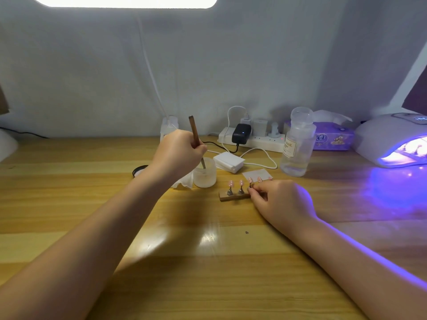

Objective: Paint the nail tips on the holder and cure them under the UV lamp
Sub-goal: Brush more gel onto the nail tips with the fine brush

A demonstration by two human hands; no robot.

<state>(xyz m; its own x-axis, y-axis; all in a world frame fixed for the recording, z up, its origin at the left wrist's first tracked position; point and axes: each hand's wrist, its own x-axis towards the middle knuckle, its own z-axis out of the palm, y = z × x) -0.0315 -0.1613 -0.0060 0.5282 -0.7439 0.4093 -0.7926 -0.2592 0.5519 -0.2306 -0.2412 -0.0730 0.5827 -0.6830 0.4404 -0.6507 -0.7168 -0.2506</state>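
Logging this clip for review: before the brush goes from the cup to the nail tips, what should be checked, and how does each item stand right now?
1. Brush gripped: ok, the left hand holds its wooden handle.
2. Brush tip dipped: ok, it sits inside the frosted cup; how much it has picked up, cannot tell.
3. Holder steadied: ok, the right hand grips its right end on the table.
4. Nail tips reachable: partly ok, two stand clear; the rest are half hidden by the right hand.
5. UV lamp ready: ok, it glows violet at the table's right edge.
6. Tips already coated: cannot tell.
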